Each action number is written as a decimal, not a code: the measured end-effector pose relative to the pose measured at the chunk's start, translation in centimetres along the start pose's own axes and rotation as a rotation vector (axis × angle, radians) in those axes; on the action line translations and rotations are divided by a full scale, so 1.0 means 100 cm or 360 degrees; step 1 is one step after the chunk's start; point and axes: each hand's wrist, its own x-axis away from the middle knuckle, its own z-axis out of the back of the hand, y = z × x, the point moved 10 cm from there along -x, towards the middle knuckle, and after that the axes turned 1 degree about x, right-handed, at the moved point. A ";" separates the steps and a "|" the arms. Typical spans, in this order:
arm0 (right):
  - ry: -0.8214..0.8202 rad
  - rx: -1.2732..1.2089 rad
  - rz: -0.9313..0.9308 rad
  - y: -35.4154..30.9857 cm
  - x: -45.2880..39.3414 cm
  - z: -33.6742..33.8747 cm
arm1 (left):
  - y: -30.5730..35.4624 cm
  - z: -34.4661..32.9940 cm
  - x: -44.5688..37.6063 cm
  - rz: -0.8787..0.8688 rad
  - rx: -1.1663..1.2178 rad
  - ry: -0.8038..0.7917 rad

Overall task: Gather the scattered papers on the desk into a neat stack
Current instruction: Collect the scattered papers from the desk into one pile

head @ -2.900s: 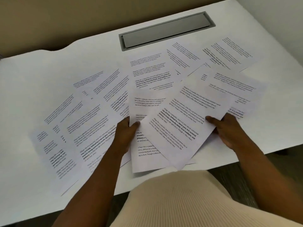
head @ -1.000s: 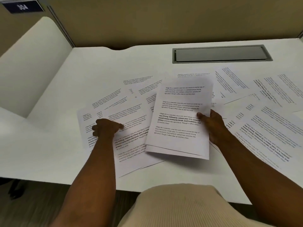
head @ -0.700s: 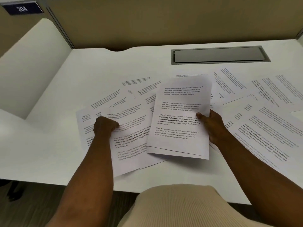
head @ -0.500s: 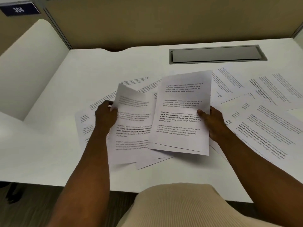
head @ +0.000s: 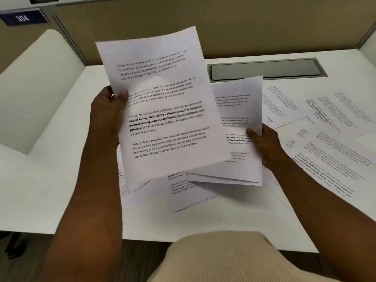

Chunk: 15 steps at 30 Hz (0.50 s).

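Above the surface (head: 61, 190): a raised sheet (head: 162, 110) is pinched by the left hand (head: 106, 117).
Right hand (head: 264, 145): the gathered stack (head: 240, 110) is gripped at its edge.
Loose papers (head: 329, 143): spread flat at right.
Obstruction: the stack is partly overlapped by the sheet.

Matt white paper sheets (head: 162, 123) lie on a smooth white desk (head: 61, 180) with a brushed-metal hatch (head: 264, 69).

White desk (head: 50, 190) fills view; grey metal cable-tray cover (head: 264, 69) recessed near rear edge. Tan partition panel (head: 244, 23) behind desk. White curved side divider (head: 36, 82) at left. Dark plate "304" (head: 23, 17) upper left. Dark floor (head: 26, 259) below.
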 end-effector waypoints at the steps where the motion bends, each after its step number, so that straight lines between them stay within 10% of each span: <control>1: -0.0038 0.0007 0.0021 -0.003 0.002 -0.005 | -0.002 -0.006 0.000 0.0008 -0.0007 -0.0009; 15: -0.0379 -0.0194 0.0016 -0.021 0.051 -0.069 | -0.101 -0.060 0.022 0.0380 0.0030 -0.0241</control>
